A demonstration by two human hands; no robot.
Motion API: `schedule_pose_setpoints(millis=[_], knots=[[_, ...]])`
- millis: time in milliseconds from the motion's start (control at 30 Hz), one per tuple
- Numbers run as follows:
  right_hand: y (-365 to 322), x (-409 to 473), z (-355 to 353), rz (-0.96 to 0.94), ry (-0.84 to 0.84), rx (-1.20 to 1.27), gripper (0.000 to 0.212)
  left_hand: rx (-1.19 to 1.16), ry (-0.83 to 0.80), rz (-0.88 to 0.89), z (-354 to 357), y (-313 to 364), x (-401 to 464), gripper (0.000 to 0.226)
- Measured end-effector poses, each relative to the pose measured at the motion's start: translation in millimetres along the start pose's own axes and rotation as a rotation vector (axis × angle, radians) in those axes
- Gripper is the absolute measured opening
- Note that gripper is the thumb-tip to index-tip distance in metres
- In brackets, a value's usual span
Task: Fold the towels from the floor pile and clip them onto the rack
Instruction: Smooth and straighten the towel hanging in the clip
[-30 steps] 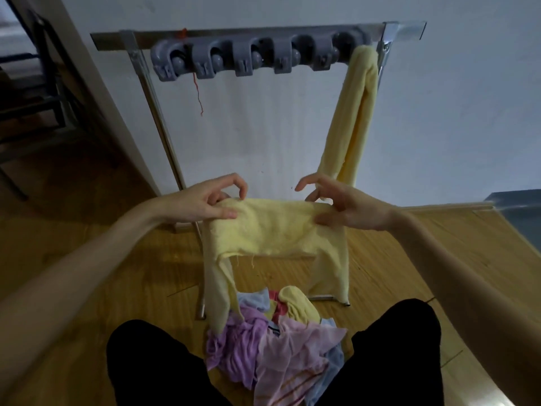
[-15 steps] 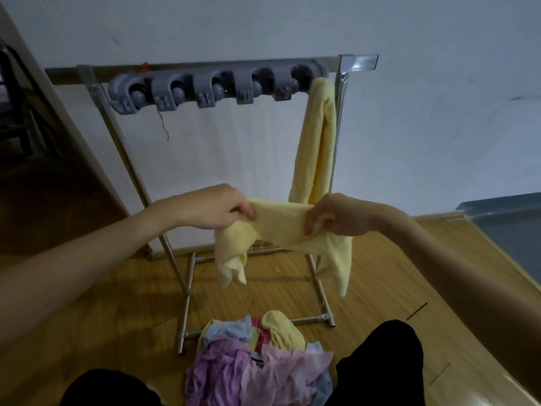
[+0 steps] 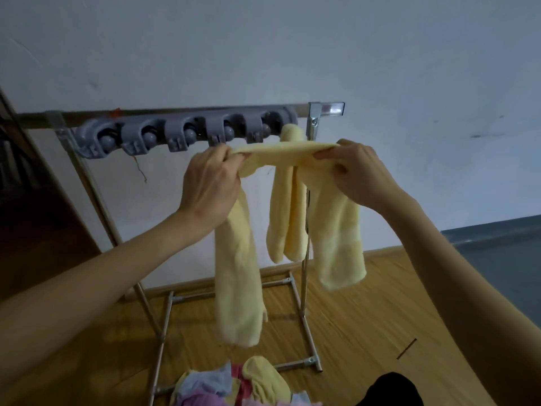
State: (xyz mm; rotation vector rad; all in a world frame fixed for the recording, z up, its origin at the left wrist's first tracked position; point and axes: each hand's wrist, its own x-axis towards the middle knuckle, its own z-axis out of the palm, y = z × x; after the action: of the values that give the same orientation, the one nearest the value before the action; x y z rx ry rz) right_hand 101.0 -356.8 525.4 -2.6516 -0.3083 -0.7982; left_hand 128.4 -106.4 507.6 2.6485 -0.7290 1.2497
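Both hands have lifted the yellow towel [image 3: 295, 152] from waist level to just below the clip bar [image 3: 187, 133] of the rack [image 3: 313, 118]. My left hand [image 3: 209, 183] pinches one end of the stretched fold and my right hand [image 3: 355, 171] grips the other, with both tails hanging down. I judge the folding done and the clipping in hand; next I need to push the taut middle up into a free clip beside the hung towel [image 3: 288, 200]. It looks soft, limp and folded narrow. More cloths [image 3: 234, 385] wait on the floor.
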Motion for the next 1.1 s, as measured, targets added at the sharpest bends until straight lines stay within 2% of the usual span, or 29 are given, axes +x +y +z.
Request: schedule_pose_setpoints(millis=[100,267,400,533,733,933,1100], knots=[[6,16,-10,0.041,0.107,-0.008,0.051,0.035,0.065,0.01,-1,6,25,0.042],[16,40,-15,0.112,0.163,-0.012,0.044,0.051,0.034,-0.016,6,24,58,0.039],[25,52,-5,0.161,0.129,0.041,0.035,0.061,-0.013,-0.03,23,39,72,0.031],[35,61,7,0.196,0.093,0.09,0.032,0.104,-0.059,-0.075,34,51,81,0.041],[47,62,29,0.203,0.025,0.138,0.032,0.1,-0.161,-0.119,49,53,81,0.043],[53,40,54,0.182,-0.053,0.153,0.032,0.169,-0.178,-0.08,68,47,57,0.045],[63,18,78,0.097,-0.164,0.108,0.037,0.103,-0.214,0.024,86,33,37,0.053]])
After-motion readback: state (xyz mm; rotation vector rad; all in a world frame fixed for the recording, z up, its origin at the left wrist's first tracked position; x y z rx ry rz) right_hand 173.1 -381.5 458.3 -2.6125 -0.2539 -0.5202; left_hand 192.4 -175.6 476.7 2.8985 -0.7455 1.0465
